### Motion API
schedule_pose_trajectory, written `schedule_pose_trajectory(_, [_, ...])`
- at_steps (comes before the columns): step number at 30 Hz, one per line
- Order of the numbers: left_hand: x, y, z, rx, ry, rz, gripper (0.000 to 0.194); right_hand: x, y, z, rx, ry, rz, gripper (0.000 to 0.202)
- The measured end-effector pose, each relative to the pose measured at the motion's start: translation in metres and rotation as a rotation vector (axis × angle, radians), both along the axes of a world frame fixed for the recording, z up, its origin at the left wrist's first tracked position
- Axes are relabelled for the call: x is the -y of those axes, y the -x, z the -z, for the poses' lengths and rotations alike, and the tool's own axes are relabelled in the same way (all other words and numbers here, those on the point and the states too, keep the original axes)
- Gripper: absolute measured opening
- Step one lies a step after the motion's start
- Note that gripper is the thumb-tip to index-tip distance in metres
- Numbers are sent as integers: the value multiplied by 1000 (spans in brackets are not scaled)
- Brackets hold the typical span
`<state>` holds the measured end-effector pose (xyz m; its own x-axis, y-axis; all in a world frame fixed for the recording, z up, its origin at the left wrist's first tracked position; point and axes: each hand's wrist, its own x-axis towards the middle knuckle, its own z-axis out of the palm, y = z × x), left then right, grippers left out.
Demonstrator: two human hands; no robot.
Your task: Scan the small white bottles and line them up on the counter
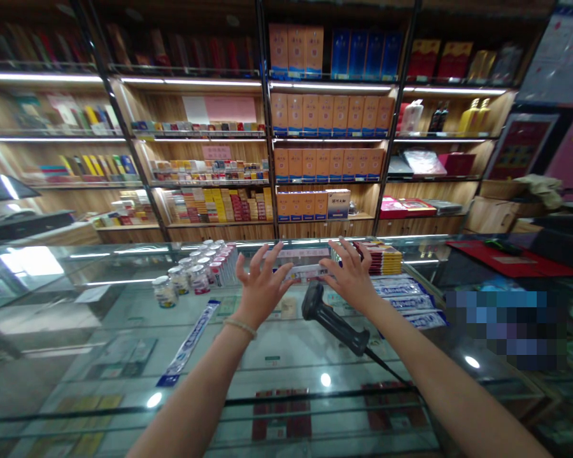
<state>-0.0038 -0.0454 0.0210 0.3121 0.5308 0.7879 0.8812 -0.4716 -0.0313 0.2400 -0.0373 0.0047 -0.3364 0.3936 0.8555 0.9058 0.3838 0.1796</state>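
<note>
My left hand (260,289) reaches over the glass counter (210,407), fingers spread and bent, a beaded bracelet on its wrist. Opposite it, my right hand (352,277) has its fingers apart in the same way. Between the two thumbs is a narrow, pale, see-through pack (308,272); both thumb tips are at its ends, and I cannot tell whether they press on it. Just below the hands lies a black handheld barcode scanner (337,324), its cable running toward my right forearm. Neither hand touches it.
Several small jars (199,278) stand in rows on the left. A long blue-and-white packet (188,343) lies nearer me. On the right are stacked boxes (384,257), more blue-and-white packets (405,302) and a red mat (510,257). Shelves with orange boxes (327,164) line the back wall.
</note>
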Motion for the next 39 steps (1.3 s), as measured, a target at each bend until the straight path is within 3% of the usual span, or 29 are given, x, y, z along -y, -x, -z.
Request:
schedule_pose_trajectory(4, [-3, 6, 0, 34, -3, -16, 16, 2, 4, -13, 100, 75, -4, 30])
schedule_pose_trajectory(8, [-5, 13, -2, 77, -8, -54, 18, 17, 11, -26, 123, 164, 32, 50])
schedule_pose_trajectory(11, [-5, 17, -5, 105, -5, -79, 18, 36, 15, -22, 82, 219, 65, 64])
schedule_pose_trajectory(16, [-7, 21, -6, 118, -26, -110, 20, 68, 21, -6, 63, 369, 129, 70])
schedule_pose_trajectory(20, [-9, 23, -5, 77, -64, -155, 23, 81, 28, -4, 52, 510, 204, 74])
schedule_pose_trajectory(31, [-11, 21, 0, 42, -81, -168, 25, 84, 51, 16, 8, 687, 347, 57])
schedule_pose_trajectory(39, [-12, 22, 2, 66, -74, -209, 26, 84, 45, 22, -146, 563, 206, 28])
